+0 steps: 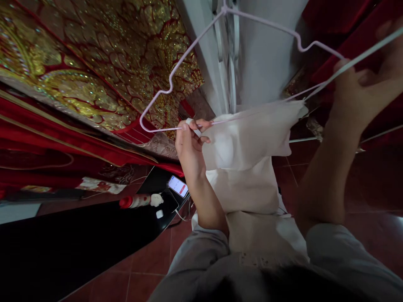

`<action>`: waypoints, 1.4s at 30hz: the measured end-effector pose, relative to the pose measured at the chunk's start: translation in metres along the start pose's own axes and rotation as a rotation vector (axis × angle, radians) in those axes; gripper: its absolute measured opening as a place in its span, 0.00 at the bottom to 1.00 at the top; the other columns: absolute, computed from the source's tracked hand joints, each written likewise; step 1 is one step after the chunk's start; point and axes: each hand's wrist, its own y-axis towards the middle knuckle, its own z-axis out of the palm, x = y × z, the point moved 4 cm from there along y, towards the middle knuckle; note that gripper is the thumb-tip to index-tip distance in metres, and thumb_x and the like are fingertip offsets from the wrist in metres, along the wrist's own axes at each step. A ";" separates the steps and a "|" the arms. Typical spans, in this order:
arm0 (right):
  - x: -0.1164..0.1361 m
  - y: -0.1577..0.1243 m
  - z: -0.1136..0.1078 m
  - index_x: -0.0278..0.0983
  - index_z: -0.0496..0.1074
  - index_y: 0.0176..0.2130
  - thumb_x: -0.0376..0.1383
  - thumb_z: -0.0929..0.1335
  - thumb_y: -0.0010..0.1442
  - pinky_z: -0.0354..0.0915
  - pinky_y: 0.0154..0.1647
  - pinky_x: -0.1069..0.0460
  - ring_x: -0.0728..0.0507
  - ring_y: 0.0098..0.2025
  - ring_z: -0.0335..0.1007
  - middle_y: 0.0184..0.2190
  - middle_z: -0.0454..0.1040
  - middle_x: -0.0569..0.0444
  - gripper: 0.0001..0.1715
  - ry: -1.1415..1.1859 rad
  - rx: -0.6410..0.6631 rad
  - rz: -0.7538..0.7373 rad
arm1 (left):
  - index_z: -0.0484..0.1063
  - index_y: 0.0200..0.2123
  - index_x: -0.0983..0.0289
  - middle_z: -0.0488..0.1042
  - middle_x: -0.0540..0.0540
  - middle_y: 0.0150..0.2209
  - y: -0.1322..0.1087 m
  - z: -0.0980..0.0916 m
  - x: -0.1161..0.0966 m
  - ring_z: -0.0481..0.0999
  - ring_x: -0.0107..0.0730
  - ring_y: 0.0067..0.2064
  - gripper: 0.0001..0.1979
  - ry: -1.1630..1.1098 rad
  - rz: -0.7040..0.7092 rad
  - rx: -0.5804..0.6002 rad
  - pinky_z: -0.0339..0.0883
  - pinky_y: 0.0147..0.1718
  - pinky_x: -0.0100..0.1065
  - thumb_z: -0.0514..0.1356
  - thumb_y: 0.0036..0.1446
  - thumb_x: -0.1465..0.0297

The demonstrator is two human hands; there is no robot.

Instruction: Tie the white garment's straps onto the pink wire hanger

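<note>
My left hand [192,140] is closed around the lower bar of a pale pink clothes hanger [171,77], near its left corner. A short white strip [193,126] shows between its fingers. Below the bar hangs a cream cloth garment [252,138], draped down in front of my body. At the hanger's right corner is my right hand [362,84], raised and partly blurred in shadow. Its near fingertip meets the corner, and the other fingers reach toward the upper right. A taut pale strip [352,61] crosses in front of this hand, running down to the garment's upper right edge.
Red and gold sequined garments [126,63] hang at left. A black table [78,235] holds a lit phone [178,186], a red-capped bottle [134,201] and a small white case [159,214]. Grey metal poles [231,75] stand behind the hanger, above red floor tiles [145,256].
</note>
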 end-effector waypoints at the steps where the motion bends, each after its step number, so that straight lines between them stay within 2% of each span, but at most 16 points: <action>1: 0.002 -0.007 0.002 0.56 0.71 0.60 0.57 0.72 0.60 0.76 0.54 0.33 0.31 0.63 0.70 0.59 0.77 0.53 0.31 0.008 -0.002 0.001 | 0.65 0.34 0.58 0.78 0.55 0.39 0.000 0.001 0.000 0.82 0.38 0.47 0.20 -0.001 -0.004 -0.001 0.66 0.29 0.30 0.61 0.65 0.48; 6: -0.006 -0.046 0.009 0.54 0.75 0.55 0.59 0.73 0.57 0.77 0.45 0.37 0.33 0.54 0.74 0.56 0.78 0.51 0.29 0.040 -0.058 -0.019 | 0.66 0.35 0.59 0.79 0.56 0.40 -0.005 0.010 0.003 0.83 0.38 0.47 0.19 0.003 -0.023 -0.014 0.67 0.29 0.29 0.60 0.67 0.49; 10: -0.026 -0.057 0.019 0.50 0.79 0.52 0.59 0.75 0.54 0.73 0.31 0.44 0.43 0.36 0.72 0.51 0.78 0.49 0.30 0.022 -0.024 -0.070 | 0.72 0.42 0.59 0.81 0.59 0.44 -0.005 0.005 0.007 0.83 0.41 0.50 0.18 0.019 0.030 -0.035 0.70 0.30 0.30 0.58 0.67 0.50; 13: -0.032 -0.059 0.026 0.49 0.78 0.54 0.58 0.73 0.57 0.71 0.30 0.44 0.47 0.30 0.67 0.49 0.75 0.49 0.29 0.005 0.065 -0.086 | 0.75 0.51 0.57 0.81 0.59 0.54 0.001 -0.027 0.009 0.80 0.45 0.58 0.16 0.102 0.152 -0.133 0.74 0.36 0.33 0.59 0.68 0.56; 16: -0.028 -0.062 0.021 0.50 0.78 0.54 0.59 0.74 0.56 0.71 0.31 0.43 0.39 0.40 0.71 0.48 0.74 0.47 0.31 -0.024 0.042 -0.122 | 0.78 0.47 0.55 0.81 0.53 0.55 0.009 -0.074 0.004 0.74 0.51 0.66 0.11 0.193 0.376 -0.374 0.74 0.41 0.39 0.56 0.68 0.68; 19: -0.024 -0.063 0.015 0.51 0.77 0.54 0.60 0.74 0.54 0.71 0.30 0.44 0.35 0.48 0.70 0.48 0.73 0.45 0.32 -0.053 0.043 -0.126 | 0.79 0.49 0.53 0.82 0.49 0.52 0.021 -0.099 -0.009 0.73 0.53 0.66 0.11 0.217 0.535 -0.405 0.75 0.45 0.47 0.57 0.69 0.68; 21: -0.023 -0.063 0.014 0.51 0.76 0.54 0.61 0.74 0.54 0.68 0.26 0.47 0.37 0.45 0.69 0.49 0.72 0.46 0.33 -0.042 0.057 -0.116 | 0.78 0.53 0.53 0.82 0.49 0.53 0.031 -0.095 -0.024 0.78 0.51 0.61 0.14 0.268 0.574 -0.289 0.76 0.49 0.49 0.66 0.64 0.61; 23: -0.024 -0.063 0.016 0.50 0.76 0.54 0.60 0.74 0.55 0.65 0.24 0.50 0.41 0.41 0.68 0.49 0.71 0.47 0.32 -0.020 0.069 -0.104 | 0.79 0.53 0.55 0.82 0.52 0.50 0.040 -0.078 -0.040 0.82 0.50 0.53 0.26 0.369 0.534 -0.115 0.77 0.50 0.50 0.74 0.52 0.53; 25: -0.024 -0.065 0.019 0.49 0.75 0.55 0.59 0.74 0.55 0.64 0.24 0.51 0.44 0.39 0.66 0.51 0.69 0.48 0.32 0.003 0.053 -0.097 | 0.80 0.47 0.53 0.82 0.53 0.42 0.049 -0.059 -0.057 0.82 0.48 0.50 0.23 0.469 0.450 -0.030 0.77 0.49 0.48 0.75 0.50 0.51; 28: -0.025 -0.069 0.024 0.48 0.74 0.56 0.57 0.76 0.54 0.64 0.23 0.51 0.47 0.35 0.63 0.53 0.68 0.48 0.34 0.025 0.015 -0.098 | 0.76 0.38 0.56 0.76 0.53 0.35 0.059 -0.030 -0.080 0.78 0.41 0.40 0.18 0.571 0.449 0.133 0.75 0.44 0.45 0.74 0.54 0.51; 30: -0.026 -0.072 0.028 0.49 0.73 0.57 0.55 0.76 0.55 0.65 0.23 0.51 0.47 0.34 0.62 0.54 0.67 0.48 0.33 0.021 0.017 -0.098 | 0.75 0.37 0.57 0.74 0.52 0.35 0.065 -0.018 -0.086 0.73 0.37 0.36 0.15 0.610 0.408 0.253 0.72 0.42 0.42 0.73 0.58 0.55; 32: -0.027 -0.073 0.030 0.50 0.73 0.57 0.54 0.76 0.55 0.65 0.22 0.51 0.48 0.33 0.61 0.53 0.67 0.49 0.33 0.022 0.011 -0.103 | 0.75 0.37 0.59 0.73 0.51 0.35 0.071 -0.015 -0.083 0.71 0.35 0.36 0.10 0.618 0.320 0.299 0.69 0.43 0.39 0.73 0.60 0.63; 34: -0.028 -0.073 0.031 0.49 0.73 0.57 0.53 0.77 0.55 0.66 0.22 0.52 0.49 0.32 0.58 0.52 0.67 0.49 0.33 0.036 0.000 -0.107 | 0.76 0.33 0.61 0.72 0.51 0.32 0.075 -0.020 -0.076 0.71 0.34 0.37 0.08 0.580 0.255 0.227 0.68 0.44 0.37 0.72 0.61 0.69; 38: -0.027 -0.071 0.031 0.48 0.74 0.57 0.52 0.77 0.55 0.65 0.22 0.53 0.51 0.30 0.58 0.53 0.67 0.49 0.32 0.043 0.010 -0.117 | 0.71 0.27 0.61 0.67 0.49 0.24 0.070 -0.042 -0.049 0.73 0.31 0.32 0.14 0.351 0.206 -0.082 0.68 0.39 0.37 0.65 0.68 0.72; 40: -0.025 -0.072 0.033 0.48 0.74 0.57 0.53 0.77 0.55 0.66 0.22 0.52 0.52 0.29 0.58 0.53 0.68 0.49 0.33 0.025 0.017 -0.118 | 0.71 0.32 0.59 0.70 0.47 0.24 0.060 -0.047 -0.029 0.74 0.30 0.28 0.10 0.146 0.167 -0.207 0.68 0.35 0.36 0.62 0.69 0.70; 42: -0.023 -0.074 0.036 0.49 0.73 0.59 0.54 0.77 0.55 0.69 0.24 0.51 0.51 0.29 0.61 0.54 0.70 0.47 0.35 0.014 0.034 -0.119 | 0.71 0.40 0.58 0.77 0.48 0.30 0.049 -0.045 -0.009 0.79 0.31 0.32 0.03 -0.043 0.108 -0.244 0.71 0.37 0.36 0.61 0.68 0.66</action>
